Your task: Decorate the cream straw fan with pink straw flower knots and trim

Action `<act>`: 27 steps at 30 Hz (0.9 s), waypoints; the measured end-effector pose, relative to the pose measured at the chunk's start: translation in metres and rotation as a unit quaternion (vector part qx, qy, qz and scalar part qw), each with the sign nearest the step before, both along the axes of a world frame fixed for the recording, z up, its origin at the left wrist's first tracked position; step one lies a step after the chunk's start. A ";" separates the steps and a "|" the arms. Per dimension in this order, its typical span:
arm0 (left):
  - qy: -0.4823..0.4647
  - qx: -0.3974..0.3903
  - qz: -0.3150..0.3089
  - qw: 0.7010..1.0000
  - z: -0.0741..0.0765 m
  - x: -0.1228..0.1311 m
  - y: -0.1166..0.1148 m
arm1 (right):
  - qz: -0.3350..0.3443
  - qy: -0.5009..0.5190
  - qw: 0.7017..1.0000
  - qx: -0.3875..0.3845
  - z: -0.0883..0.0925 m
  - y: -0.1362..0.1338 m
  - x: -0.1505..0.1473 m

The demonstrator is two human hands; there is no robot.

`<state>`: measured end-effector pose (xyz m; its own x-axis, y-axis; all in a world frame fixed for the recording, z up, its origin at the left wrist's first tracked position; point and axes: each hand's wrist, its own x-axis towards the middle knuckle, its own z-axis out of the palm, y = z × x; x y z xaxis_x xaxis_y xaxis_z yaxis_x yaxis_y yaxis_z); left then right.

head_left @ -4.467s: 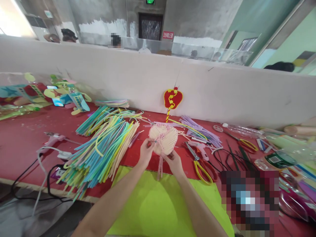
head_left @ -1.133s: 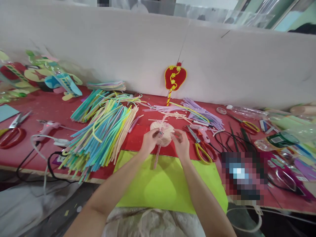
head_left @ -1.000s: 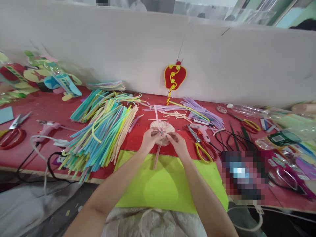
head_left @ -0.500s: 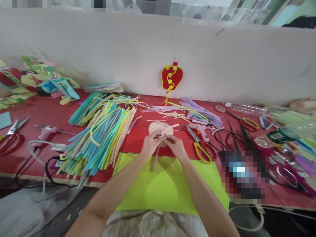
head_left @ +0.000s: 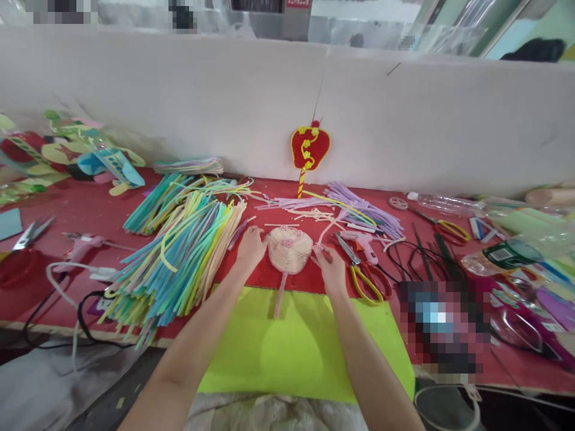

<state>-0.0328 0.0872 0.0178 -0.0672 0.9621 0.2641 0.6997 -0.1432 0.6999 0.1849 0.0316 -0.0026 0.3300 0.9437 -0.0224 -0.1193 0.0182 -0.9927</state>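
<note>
A pale pink fan made of fuzzy pipe cleaners lies flat, its pink handle pointing toward me. Small pink flowers decorate its upper part. My left hand is by the fan's left edge, fingers apart and holding nothing that I can see. On the other side, my right hand is closed on a thin pale pink pipe cleaner that rises from its fingertips. Its lower end is hidden by the fingers.
A finished red fan stands at the back wall. Multicoloured pipe cleaners are heaped left, purple ones behind right. Yellow-and-red scissors and a pink glue gun lie beside my right hand. A lime-green sheet covers the front.
My hands have parted from over the fan, the left moving left and the right moving right with the pipe cleaner. The fan's face is now uncovered.
</note>
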 end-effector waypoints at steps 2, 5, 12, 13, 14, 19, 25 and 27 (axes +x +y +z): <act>0.008 -0.017 -0.022 1.000 -0.005 0.003 0.004 | 0.000 0.023 1.000 0.000 0.003 -0.001 0.000; 0.006 -0.031 -0.048 0.998 -0.007 0.006 0.006 | 0.001 0.051 0.999 0.000 0.007 -0.001 0.001; -0.044 -0.060 -0.064 0.995 0.001 0.007 0.004 | 0.009 0.081 0.997 0.001 0.015 0.002 0.007; -0.052 -0.065 -0.068 0.994 0.002 0.007 0.004 | 0.012 0.080 0.997 0.002 0.016 0.003 0.008; -0.058 -0.071 -0.073 0.993 0.003 0.007 0.004 | 0.015 0.080 0.997 0.003 0.017 0.004 0.009; -0.058 -0.091 -0.089 0.990 0.005 0.004 0.006 | 0.038 0.068 0.997 0.000 0.018 0.012 0.012; 0.000 -0.109 -0.086 0.990 0.004 -0.005 0.010 | 0.049 0.026 0.998 -0.009 0.009 0.022 0.013; 0.024 -0.103 -0.083 0.991 0.007 -0.007 0.010 | 0.051 0.000 0.999 -0.011 0.006 0.024 0.015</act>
